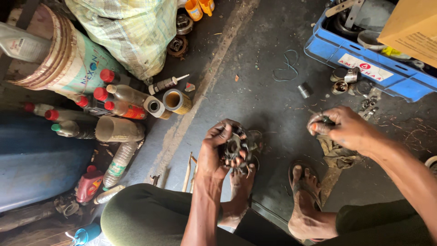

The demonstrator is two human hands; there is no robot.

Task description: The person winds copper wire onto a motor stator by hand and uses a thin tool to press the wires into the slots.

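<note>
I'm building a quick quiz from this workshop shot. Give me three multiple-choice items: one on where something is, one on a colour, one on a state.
1. Where is the blue crate?
A. upper right of the floor
B. lower left
C. on the person's lap

2. What colour are the caps of the bottles lying at left?
A. white
B. red
C. black

3. What is the left hand doing?
A. lying flat on the floor
B. hanging open
C. gripping a dark metal part

Answers:
1 A, the crate sits by the top right edge, beyond the right hand.
2 B, several caps show bright red.
3 C, the fingers curl round the round greasy part above the foot.
</note>
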